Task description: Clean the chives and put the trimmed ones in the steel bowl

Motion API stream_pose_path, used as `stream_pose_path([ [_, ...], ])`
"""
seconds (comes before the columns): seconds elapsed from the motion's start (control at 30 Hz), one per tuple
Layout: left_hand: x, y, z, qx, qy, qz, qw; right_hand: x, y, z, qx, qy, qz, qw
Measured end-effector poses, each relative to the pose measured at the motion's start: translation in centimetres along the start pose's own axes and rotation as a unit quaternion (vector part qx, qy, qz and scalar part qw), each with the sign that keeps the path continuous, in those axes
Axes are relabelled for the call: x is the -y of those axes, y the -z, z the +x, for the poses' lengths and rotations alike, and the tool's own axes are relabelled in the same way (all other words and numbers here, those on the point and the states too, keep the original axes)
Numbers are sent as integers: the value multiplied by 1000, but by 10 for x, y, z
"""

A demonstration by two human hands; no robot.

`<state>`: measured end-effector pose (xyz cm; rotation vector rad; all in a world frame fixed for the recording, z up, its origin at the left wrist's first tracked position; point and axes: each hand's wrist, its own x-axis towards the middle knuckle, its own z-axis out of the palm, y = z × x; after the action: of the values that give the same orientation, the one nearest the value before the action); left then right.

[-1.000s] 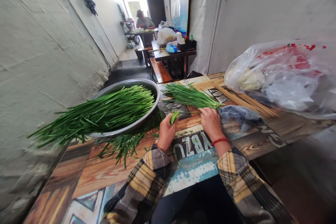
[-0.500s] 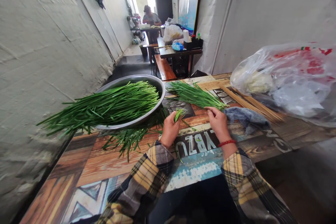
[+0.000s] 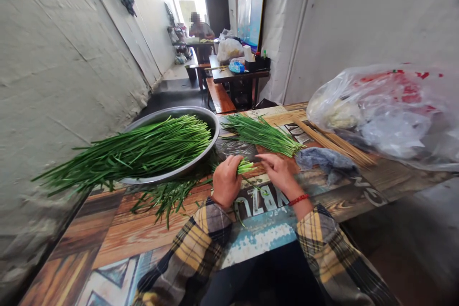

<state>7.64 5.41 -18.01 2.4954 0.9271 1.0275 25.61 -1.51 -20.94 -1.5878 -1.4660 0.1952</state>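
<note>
My left hand (image 3: 227,179) is closed around a small bunch of garlic chives (image 3: 245,166), whose pale cut ends stick out to the right. Just right of those ends is my right hand (image 3: 278,173), its fingers stretched toward them and a little apart, with nothing visible in them. A larger pile of garlic chives (image 3: 150,150) fills a metal basin (image 3: 172,175) on the left, leaves hanging over its rim. Behind my hands lies another loose bunch of chives (image 3: 265,135). Torn leaf scraps (image 3: 167,198) lie below the basin.
A grey-blue cloth (image 3: 326,161) and wooden chopsticks (image 3: 332,142) lie to the right on the patterned table (image 3: 122,236). Beyond them sits a clear plastic bag (image 3: 390,114) with contents. Farther back are another table (image 3: 224,74), a bench (image 3: 219,95) and a person (image 3: 202,31).
My right hand has moved left, from beside the loose bunch toward the chives in my left hand, and its fingers have loosened from a pinch. The view has shifted slightly.
</note>
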Motion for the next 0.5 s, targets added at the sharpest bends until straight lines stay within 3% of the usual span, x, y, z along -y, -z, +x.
stream_pose_path([
  [0.1,2,-3,0,6,2,4,1000,-11,10,1,-90,-71,-143,983],
  [0.2,5,-8,0,-9,18,-32,999,-15,16,0,-120,-92,-239,959],
  [0.37,7,-12,1,-16,64,-88,994,-19,20,-1,-162,-98,-308,932],
  [0.5,6,-12,1,-8,72,-103,992,-26,23,-2,-146,-124,-322,927],
])
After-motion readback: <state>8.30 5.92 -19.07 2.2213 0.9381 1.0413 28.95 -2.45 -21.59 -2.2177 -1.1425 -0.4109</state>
